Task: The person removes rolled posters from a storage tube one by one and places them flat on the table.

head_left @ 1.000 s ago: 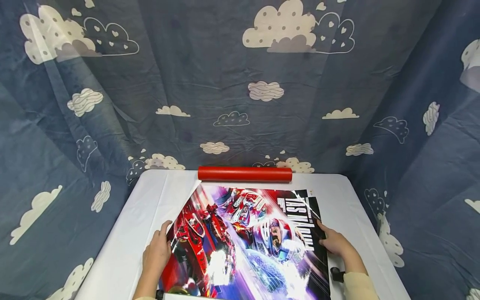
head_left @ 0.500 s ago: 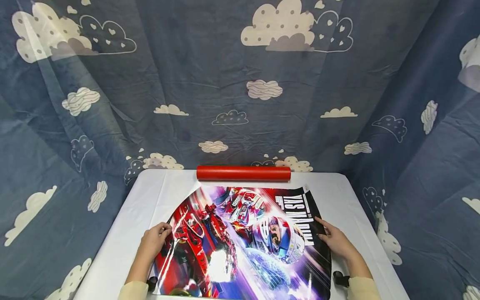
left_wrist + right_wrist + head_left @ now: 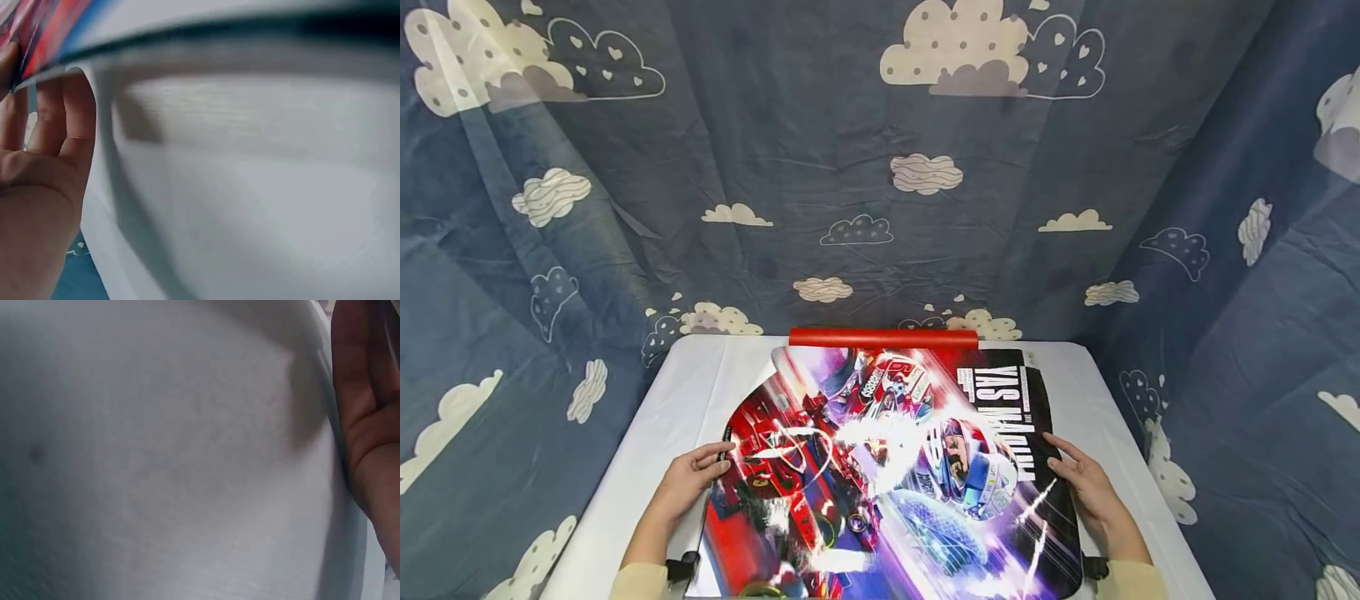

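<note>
A large glossy poster (image 3: 955,467) with racing cars, helmets and the white letters "YAS MARINA" spans the space between both hands in the head view. My left hand (image 3: 688,479) pinches its left edge; in the left wrist view the thumb lies over the sheet and the fingers of the left hand (image 3: 37,162) lie beneath. At the opposite edge my right hand (image 3: 1093,487) grips the poster between thumb and fingers. The sheet is raised and bowed above the table. In the right wrist view the right hand (image 3: 369,425) is only partly visible, at the right side.
A red tube (image 3: 883,337) lies along the far edge of the white-covered table (image 3: 655,433), its lower part hidden by the poster's far edge. A dark blue curtain (image 3: 760,150) with cloud prints surrounds the table at the back and sides. Black straps circle both wrists.
Both hands have moved slightly apart with the poster between them. The poster has risen, its far edge now overlapping the red tube, and light glare has shifted across its surface.
</note>
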`<state>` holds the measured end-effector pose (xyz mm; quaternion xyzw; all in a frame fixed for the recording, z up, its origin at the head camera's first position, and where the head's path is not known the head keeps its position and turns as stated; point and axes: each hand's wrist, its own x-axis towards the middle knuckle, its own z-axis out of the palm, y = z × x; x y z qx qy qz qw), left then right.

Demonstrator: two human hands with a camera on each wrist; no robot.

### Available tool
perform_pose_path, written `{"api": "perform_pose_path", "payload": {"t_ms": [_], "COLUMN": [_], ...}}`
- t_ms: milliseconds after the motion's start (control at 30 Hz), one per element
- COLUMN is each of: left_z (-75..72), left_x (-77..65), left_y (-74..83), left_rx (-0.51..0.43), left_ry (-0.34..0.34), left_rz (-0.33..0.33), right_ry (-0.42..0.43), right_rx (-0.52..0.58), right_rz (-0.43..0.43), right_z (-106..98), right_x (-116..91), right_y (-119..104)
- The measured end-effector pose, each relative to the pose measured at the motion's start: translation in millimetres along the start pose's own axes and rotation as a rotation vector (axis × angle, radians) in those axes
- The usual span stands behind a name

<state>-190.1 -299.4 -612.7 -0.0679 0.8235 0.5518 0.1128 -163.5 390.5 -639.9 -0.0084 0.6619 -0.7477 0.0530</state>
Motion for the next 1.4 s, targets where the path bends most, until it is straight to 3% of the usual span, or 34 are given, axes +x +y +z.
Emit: {"api": "perform_pose_path", "payload": {"t_ms": [133,233,400,533,633,800,933,1033,1267,1400], "left_z": [-4.2,-5.3,-4.0,-1.1,0.4,7.5,14.6,16.1,9.3,4.0], "left_x": [-3.0,-4.0,-4.4,-3.3,-1.3,1.7,4.8,4.9,3.6,7.0], "left_y": [10.4,17.5,20.8,15.2,8.4,-4.3,-9.4,-7.3,13.6,52.4], "left_rx": [-0.028,-0.008,0.015,0.048,0.076,0.120,0.204,0.247,0.270,0.376], "left_ry": [0.012,0.037,0.138,0.231,0.239,0.179,0.185,0.199,0.193,0.226], "left_rz": [-0.005,0.019,0.081,0.142,0.125,0.047,0.031,0.043,0.074,0.150], "right_ry": [0.004,0.078,0.252,0.343,0.331,0.222,0.188,0.169,0.152,0.173], "right_rx": [0.059,0.016,-0.211,-0.391,-0.498,-0.777,-0.967,-1.037,-1.193,-1.269], "right_rz": [-0.024,-0.053,-0.025,0.028,0.063,0.067,0.028,0.023,0.014,-0.052], "right_z": [-3.0,-2.3,4.7,9.3,10.8,12.7,19.0,22.8,27.6,38.2], "right_x": [-3.7,-4.5,-3.3,1.4,5.5,9.4,11.7,11.7,11.9,23.3], "right_y": [-7.6,-16.3,-24.2,-21.6,-16.6,-10.1,-9.4,-11.6,-29.4,-63.0]}}
